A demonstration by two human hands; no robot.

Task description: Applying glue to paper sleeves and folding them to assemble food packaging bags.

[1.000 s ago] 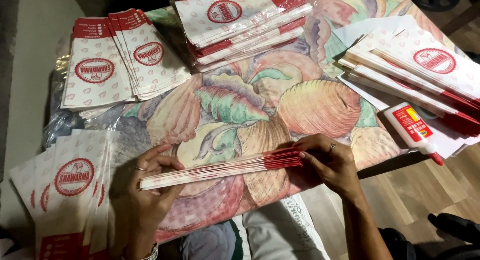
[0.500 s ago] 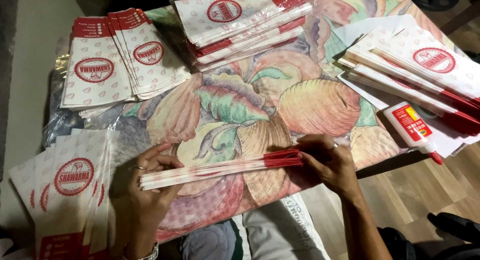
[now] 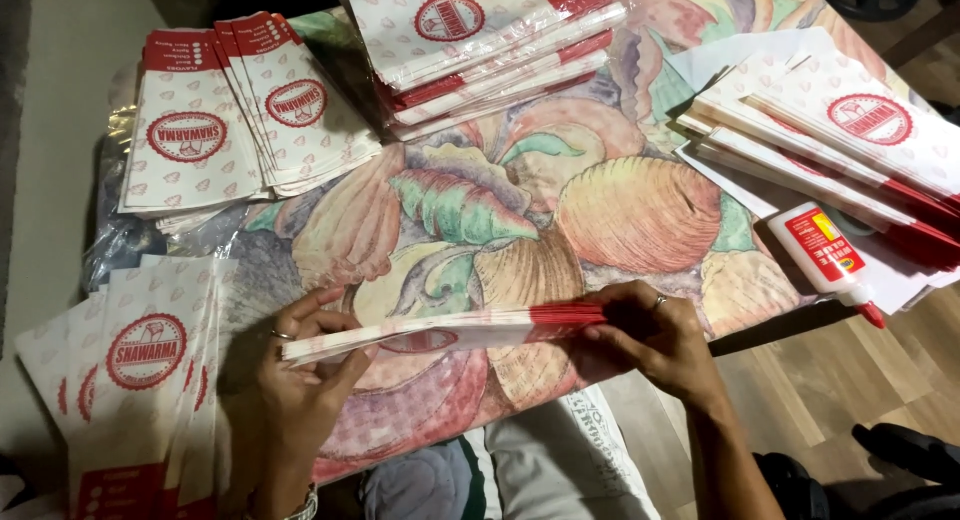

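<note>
A flat bundle of white paper bags with red ends (image 3: pixel 450 330) is held edge-on above a table covered in a fruit-patterned cloth (image 3: pixel 560 200). My left hand (image 3: pixel 305 380) grips the bundle's white end from below, fingers curled over the edge. At the red end my right hand (image 3: pixel 650 340), with a ring on one finger, pinches the sheets together. The bundle lies nearly level, slightly higher on the right.
Fanned piles of the same red-and-white bags lie at the near left (image 3: pixel 140 380), far left (image 3: pixel 230 120), far middle (image 3: pixel 480 40) and right (image 3: pixel 840 130). A white glue bottle with a red cap (image 3: pixel 825 260) lies at the right. Wooden floor (image 3: pixel 830 390) shows beyond the table edge.
The bundle has dipped slightly at its left end and my hands have shifted a little; it stays gripped at both ends.
</note>
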